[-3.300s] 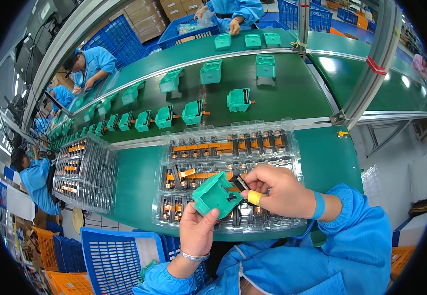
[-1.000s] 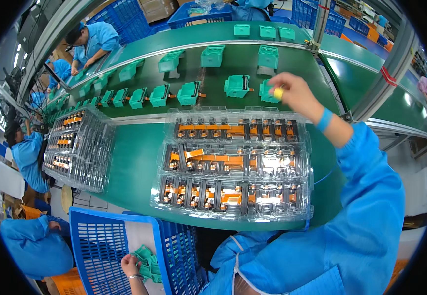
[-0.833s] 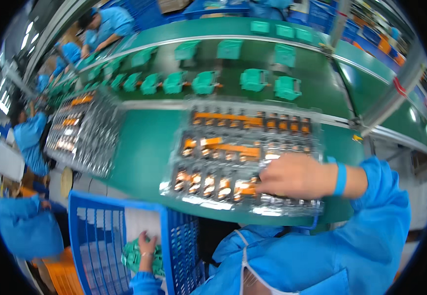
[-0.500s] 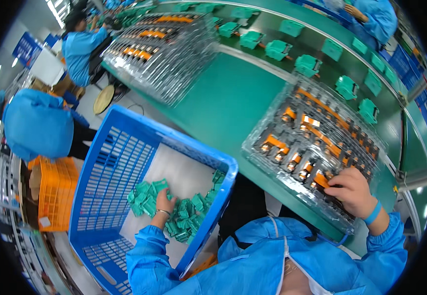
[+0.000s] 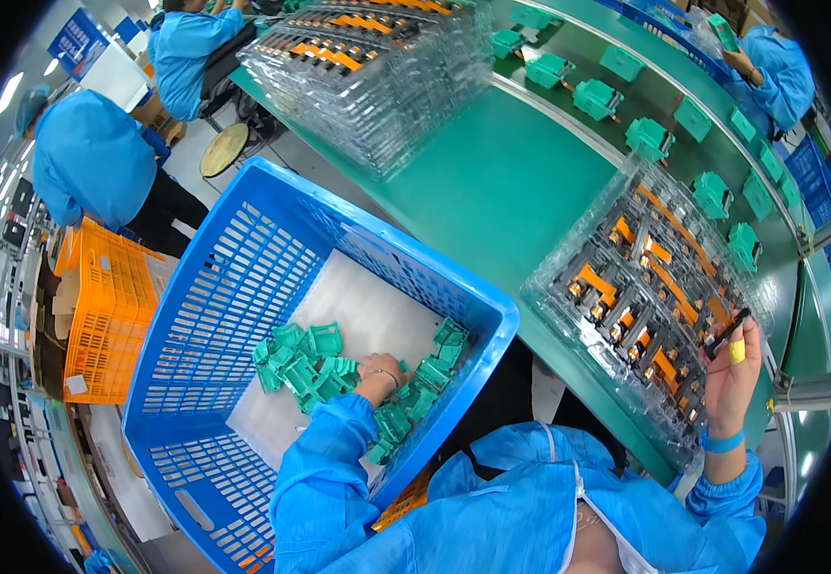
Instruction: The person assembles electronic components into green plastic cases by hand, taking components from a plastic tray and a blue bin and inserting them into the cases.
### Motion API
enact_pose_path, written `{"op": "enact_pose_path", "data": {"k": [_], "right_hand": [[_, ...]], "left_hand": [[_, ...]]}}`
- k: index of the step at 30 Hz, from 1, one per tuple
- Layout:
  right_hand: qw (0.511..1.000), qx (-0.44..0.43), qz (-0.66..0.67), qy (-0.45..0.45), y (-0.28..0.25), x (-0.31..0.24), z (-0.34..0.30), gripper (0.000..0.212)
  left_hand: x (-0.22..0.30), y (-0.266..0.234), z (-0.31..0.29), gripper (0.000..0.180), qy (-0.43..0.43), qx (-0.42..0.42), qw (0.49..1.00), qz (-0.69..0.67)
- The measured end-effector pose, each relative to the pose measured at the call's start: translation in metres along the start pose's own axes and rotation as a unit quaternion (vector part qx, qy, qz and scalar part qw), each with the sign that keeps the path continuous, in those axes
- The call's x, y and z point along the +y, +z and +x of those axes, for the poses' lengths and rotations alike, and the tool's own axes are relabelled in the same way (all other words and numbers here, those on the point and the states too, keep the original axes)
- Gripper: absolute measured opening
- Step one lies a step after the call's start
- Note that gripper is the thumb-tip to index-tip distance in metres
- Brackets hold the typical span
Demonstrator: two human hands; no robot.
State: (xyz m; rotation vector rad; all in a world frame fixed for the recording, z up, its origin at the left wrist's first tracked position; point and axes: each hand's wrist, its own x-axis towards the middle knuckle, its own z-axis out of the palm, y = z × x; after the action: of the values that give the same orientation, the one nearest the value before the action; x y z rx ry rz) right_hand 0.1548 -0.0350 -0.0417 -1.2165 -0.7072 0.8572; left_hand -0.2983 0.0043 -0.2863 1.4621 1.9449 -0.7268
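Raised from low over the clear tray (image 5: 583, 346) half a second ago, the right hand (image 5: 729, 383) now stands at the tray's right end, its thumb and fingers pinching a slim black part (image 5: 724, 335). Shifted rightward too is the left hand (image 5: 382, 373), down among loose green housings (image 5: 315, 368) on the floor of a blue basket (image 5: 224, 306); its fingers curl downward, and whether they grip a piece cannot be told. Yellow tape (wrapped round a right-hand finger) shows beside the black part. Rows of black and orange components (image 5: 659, 297) fill the tray, which lies on a green table (image 5: 540, 182) near a tall stack of similar trays (image 5: 406, 105). Beyond, a green conveyor belt (image 5: 664, 99) carries spaced green pieces (image 5: 597, 99). Across it, a co-worker (image 5: 769, 77) in blue holds up another. At left, a person (image 5: 99, 158) in blue bends near an orange basket (image 5: 114, 316) and a round stool (image 5: 224, 150).
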Motion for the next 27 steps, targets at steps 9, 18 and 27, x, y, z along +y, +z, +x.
{"op": "enact_pose_path", "data": {"k": [9,18,27], "right_hand": [[0.997,-0.067,0.041,-0.017,-0.037,0.019,0.008,0.028],[0.987,-0.089,0.129,0.044,-0.03,0.008,0.011,0.03],[0.971,-0.124,0.171,0.11,-0.018,-0.027,-0.003,0.019]], "left_hand": [[-0.039,0.03,0.011,0.027,0.05,0.125,0.982,-0.134],[-0.092,-0.091,-0.102,0.024,0.19,0.41,0.583,-0.675],[0.072,-0.189,-0.229,0.044,0.435,0.104,0.452,-0.771]]}}
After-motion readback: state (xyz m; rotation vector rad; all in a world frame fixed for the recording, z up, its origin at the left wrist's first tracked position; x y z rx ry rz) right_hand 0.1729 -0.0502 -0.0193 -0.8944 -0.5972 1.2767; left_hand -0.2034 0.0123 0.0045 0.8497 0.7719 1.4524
